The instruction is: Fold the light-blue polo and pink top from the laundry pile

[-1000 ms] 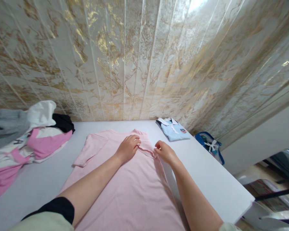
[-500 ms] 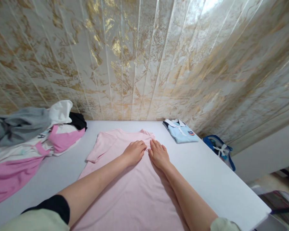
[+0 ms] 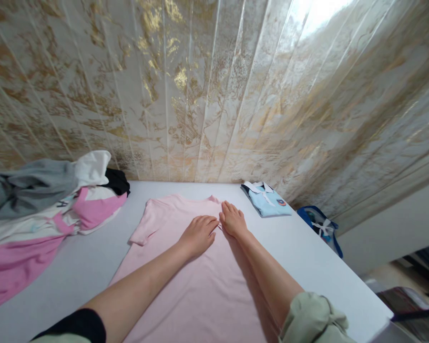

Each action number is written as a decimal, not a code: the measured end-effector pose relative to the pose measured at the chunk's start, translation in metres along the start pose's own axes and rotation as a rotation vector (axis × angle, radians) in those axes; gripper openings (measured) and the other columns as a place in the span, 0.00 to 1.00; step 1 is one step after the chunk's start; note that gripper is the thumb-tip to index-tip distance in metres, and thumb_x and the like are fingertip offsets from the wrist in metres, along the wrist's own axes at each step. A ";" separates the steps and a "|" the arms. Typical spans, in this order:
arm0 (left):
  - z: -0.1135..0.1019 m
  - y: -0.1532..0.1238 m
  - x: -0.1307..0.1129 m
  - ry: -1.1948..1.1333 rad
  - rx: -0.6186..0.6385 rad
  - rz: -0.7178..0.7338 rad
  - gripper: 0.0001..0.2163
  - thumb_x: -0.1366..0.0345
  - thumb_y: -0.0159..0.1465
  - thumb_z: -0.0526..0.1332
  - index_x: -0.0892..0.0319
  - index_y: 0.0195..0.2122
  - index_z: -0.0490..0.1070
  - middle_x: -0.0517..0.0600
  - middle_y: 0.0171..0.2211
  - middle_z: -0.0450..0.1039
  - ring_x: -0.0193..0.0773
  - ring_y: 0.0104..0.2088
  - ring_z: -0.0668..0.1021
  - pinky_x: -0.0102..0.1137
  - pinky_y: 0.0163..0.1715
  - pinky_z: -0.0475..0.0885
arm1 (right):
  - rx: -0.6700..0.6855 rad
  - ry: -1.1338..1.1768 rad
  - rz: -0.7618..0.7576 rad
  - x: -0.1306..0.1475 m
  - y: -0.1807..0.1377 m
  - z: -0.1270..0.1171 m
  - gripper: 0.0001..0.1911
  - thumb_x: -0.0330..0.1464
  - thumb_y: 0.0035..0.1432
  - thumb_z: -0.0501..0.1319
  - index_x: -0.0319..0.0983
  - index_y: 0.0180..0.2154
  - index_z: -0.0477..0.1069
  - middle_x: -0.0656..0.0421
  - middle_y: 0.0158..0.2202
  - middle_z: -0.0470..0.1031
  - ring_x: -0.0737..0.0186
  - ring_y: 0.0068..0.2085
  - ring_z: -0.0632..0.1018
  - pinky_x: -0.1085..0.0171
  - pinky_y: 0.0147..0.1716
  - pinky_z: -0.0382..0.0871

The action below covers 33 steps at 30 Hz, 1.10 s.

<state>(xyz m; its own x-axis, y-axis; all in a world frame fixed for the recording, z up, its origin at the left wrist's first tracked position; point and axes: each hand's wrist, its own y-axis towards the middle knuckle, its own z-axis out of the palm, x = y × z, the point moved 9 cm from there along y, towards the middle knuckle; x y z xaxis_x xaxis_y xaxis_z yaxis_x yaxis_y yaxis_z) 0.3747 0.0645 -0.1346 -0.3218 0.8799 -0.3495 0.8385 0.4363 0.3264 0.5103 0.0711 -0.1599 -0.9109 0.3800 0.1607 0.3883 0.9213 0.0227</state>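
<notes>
Fingers (image 3: 209,224) flat on pink shirt (image 3: 186,286), collar pointing toward wall (image 3: 214,95)

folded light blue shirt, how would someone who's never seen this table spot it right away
On the white table, look to the far right corner by the gold-veined wall. The folded light blue polo shirt lies there alone, right of the spread pale pink t-shirt. It is the only neatly folded garment, with a white collar and small chest badge.

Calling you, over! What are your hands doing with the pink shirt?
Left hand and right hand flat, open, on pink shirt. Shirt spread on white table. Nothing on top of it.
</notes>
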 end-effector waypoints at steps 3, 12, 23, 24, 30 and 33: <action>0.000 -0.002 0.000 0.002 0.002 -0.001 0.19 0.67 0.63 0.55 0.54 0.55 0.67 0.51 0.57 0.68 0.42 0.58 0.67 0.40 0.60 0.59 | -0.002 0.029 0.002 -0.003 0.003 -0.001 0.27 0.39 0.67 0.44 0.42 0.66 0.51 0.57 0.69 0.48 0.56 0.67 0.52 0.49 0.62 0.46; 0.001 -0.003 0.003 -0.022 0.009 -0.027 0.19 0.66 0.63 0.55 0.53 0.56 0.67 0.51 0.58 0.67 0.42 0.59 0.66 0.41 0.61 0.57 | -0.173 0.069 0.008 -0.006 0.044 -0.041 0.18 0.32 0.64 0.51 0.43 0.54 0.68 0.55 0.54 0.70 0.60 0.54 0.70 0.64 0.50 0.62; 0.002 -0.004 0.006 -0.010 -0.023 -0.026 0.18 0.65 0.65 0.55 0.54 0.57 0.65 0.51 0.58 0.66 0.43 0.59 0.66 0.42 0.61 0.57 | -0.269 -0.010 0.128 0.013 0.070 -0.029 0.13 0.41 0.62 0.56 0.38 0.40 0.72 0.51 0.43 0.72 0.56 0.46 0.72 0.61 0.43 0.62; 0.002 -0.004 0.006 -0.007 -0.022 -0.028 0.18 0.65 0.65 0.55 0.54 0.57 0.65 0.51 0.58 0.66 0.43 0.59 0.66 0.42 0.61 0.57 | -0.274 -0.012 0.143 0.011 0.070 -0.029 0.14 0.42 0.62 0.56 0.38 0.40 0.72 0.51 0.43 0.73 0.56 0.45 0.72 0.61 0.42 0.62; 0.003 -0.004 0.006 -0.014 -0.013 -0.031 0.18 0.65 0.64 0.55 0.54 0.56 0.65 0.51 0.59 0.66 0.43 0.59 0.65 0.41 0.62 0.56 | -0.197 0.127 0.041 0.016 0.079 -0.021 0.15 0.40 0.63 0.55 0.41 0.46 0.71 0.57 0.44 0.75 0.62 0.43 0.74 0.66 0.39 0.62; 0.003 -0.004 0.006 -0.005 -0.008 -0.036 0.18 0.65 0.65 0.55 0.55 0.56 0.66 0.51 0.59 0.66 0.43 0.59 0.65 0.42 0.62 0.56 | -0.185 0.115 0.019 0.021 0.080 -0.017 0.11 0.37 0.63 0.55 0.43 0.42 0.73 0.59 0.42 0.76 0.64 0.43 0.75 0.67 0.40 0.62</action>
<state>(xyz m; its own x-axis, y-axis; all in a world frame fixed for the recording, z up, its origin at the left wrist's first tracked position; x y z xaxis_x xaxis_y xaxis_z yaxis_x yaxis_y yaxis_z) 0.3710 0.0676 -0.1407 -0.3498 0.8626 -0.3654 0.8228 0.4694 0.3204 0.5249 0.1513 -0.1381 -0.8855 0.3749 0.2745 0.4335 0.8792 0.1978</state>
